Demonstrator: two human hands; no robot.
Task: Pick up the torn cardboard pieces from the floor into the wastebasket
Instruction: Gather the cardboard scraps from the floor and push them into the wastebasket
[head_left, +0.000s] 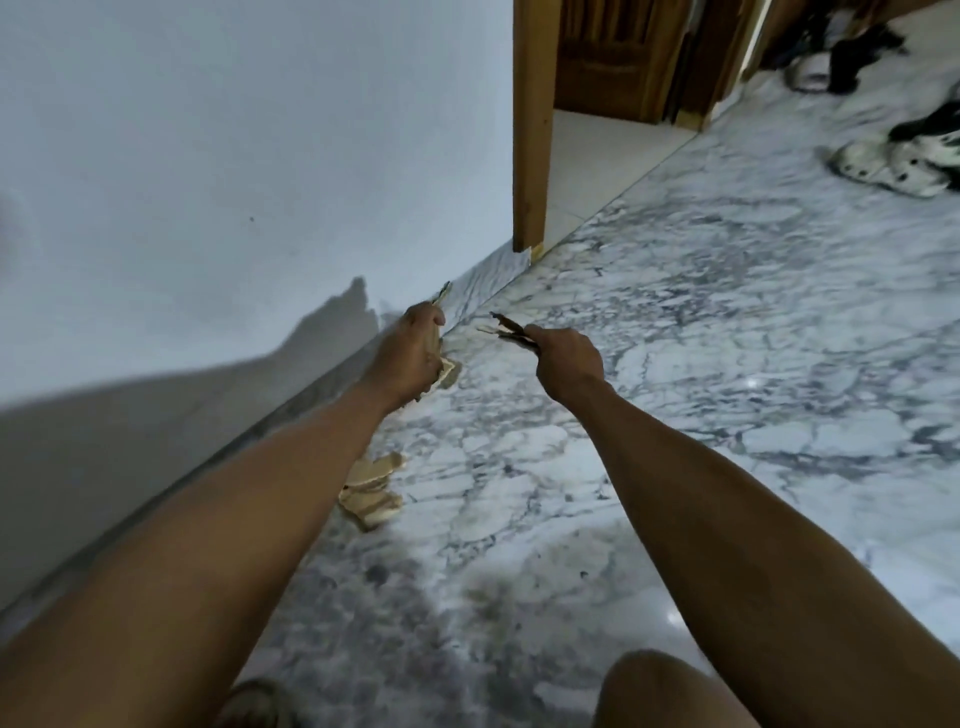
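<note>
We see the torn cardboard as ragged tan scraps w/ pale, rough edges. One small heap, the cardboard pile (371, 491), lies on the marble floor (675, 364) just beside the baseboard, partly hidden under our left forearm; it looks like 2–3 overlapping pieces, torn sides up. More scraps sit in both hands. No wastebasket in view.

Edges & room: the white wall (234, 156) runs along the left, meeting the floor at a marble-patterned baseboard (498, 270). That strip ends at a wooden door frame (530, 130), w/ a doorway opening past it. To the right the floor is wide and open up to some spotted black-and-white items (898, 161) at far right, well apart from our hands. Our knee (670, 691) shows at the bottom edge.

Left hand (413, 358): fingers curled tight round a bunch of cardboard scraps (448, 371); a tan corner pokes out below the palm, and a thin sliver sticks up above the knuckles, close to the baseboard. Hand is near the wall-floor line.

Right hand (569, 358): fingers closed in a pinch on thin cardboard strips (506, 330) that jut out toward the left hand, dark on the top edge, pale underneath. Hands are near each other but apart; the strips don't touch the left hand. Exact fingertip positions we can't tell, since we see mostly the backs of both hands.
</note>
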